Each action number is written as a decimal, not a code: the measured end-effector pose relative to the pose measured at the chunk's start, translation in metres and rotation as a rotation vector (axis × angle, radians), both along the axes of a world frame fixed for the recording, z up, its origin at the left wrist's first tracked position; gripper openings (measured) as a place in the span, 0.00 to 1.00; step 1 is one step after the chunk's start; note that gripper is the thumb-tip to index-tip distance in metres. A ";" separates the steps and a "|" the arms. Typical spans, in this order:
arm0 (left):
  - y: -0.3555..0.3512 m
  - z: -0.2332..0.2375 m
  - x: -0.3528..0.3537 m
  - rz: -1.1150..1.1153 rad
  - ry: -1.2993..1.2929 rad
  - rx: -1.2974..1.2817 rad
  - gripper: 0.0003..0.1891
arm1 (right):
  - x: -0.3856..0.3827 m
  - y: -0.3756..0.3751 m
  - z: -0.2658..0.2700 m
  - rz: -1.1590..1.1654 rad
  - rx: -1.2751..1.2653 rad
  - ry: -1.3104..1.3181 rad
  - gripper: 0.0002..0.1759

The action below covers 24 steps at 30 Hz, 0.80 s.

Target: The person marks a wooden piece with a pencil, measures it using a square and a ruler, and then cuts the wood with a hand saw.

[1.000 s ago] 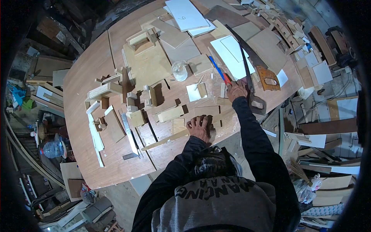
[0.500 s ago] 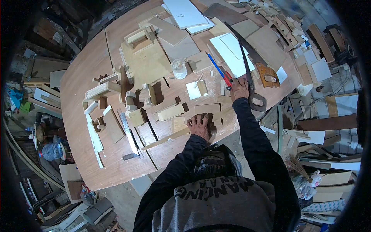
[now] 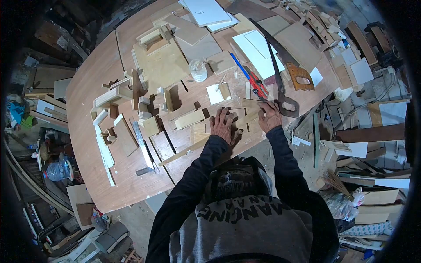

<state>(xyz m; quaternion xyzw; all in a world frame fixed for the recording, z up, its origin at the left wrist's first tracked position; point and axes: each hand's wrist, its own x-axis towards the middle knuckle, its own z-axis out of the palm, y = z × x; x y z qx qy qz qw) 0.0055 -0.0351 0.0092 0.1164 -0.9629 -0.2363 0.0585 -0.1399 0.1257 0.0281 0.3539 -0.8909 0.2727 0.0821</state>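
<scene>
My left hand lies palm down with its fingers spread over flat wood pieces near the front edge of the table. To its right, my right hand rests with fingers apart beside the end of a thin wood piece. Just beyond it are a red tool and a blue one. A long wood strip runs left from my left hand. The handsaw lies right of my right hand. A white square with a small block sits beyond my left hand.
A clear container stands mid-table. Small wooden assemblies and a metal square are at the left. White panels and a wooden saw handle lie at the right. Scrap wood fills the floor around the table.
My right hand has drawn back from the red tool toward the table's front edge. My left hand has spread its fingers and reaches slightly farther forward. The whole view has shifted a little.
</scene>
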 end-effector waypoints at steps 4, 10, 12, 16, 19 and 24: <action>-0.003 0.012 0.011 -0.085 -0.045 0.024 0.40 | 0.017 0.010 -0.002 -0.216 -0.059 -0.111 0.12; 0.000 0.006 0.014 -0.056 0.008 -0.053 0.43 | 0.029 0.013 0.086 -0.066 -0.727 -0.453 0.10; 0.000 0.007 0.014 -0.050 -0.055 -0.038 0.43 | 0.033 0.015 0.123 -0.094 -0.507 -0.204 0.09; 0.000 0.004 0.019 -0.048 0.008 -0.032 0.43 | 0.024 0.027 0.073 -0.125 -0.243 -0.204 0.11; 0.006 -0.001 0.030 -0.026 0.086 -0.103 0.39 | 0.009 0.025 0.008 -0.159 -0.032 -0.218 0.14; 0.019 -0.011 0.054 0.073 0.102 -0.111 0.29 | -0.004 0.000 0.021 -0.016 0.186 -0.002 0.20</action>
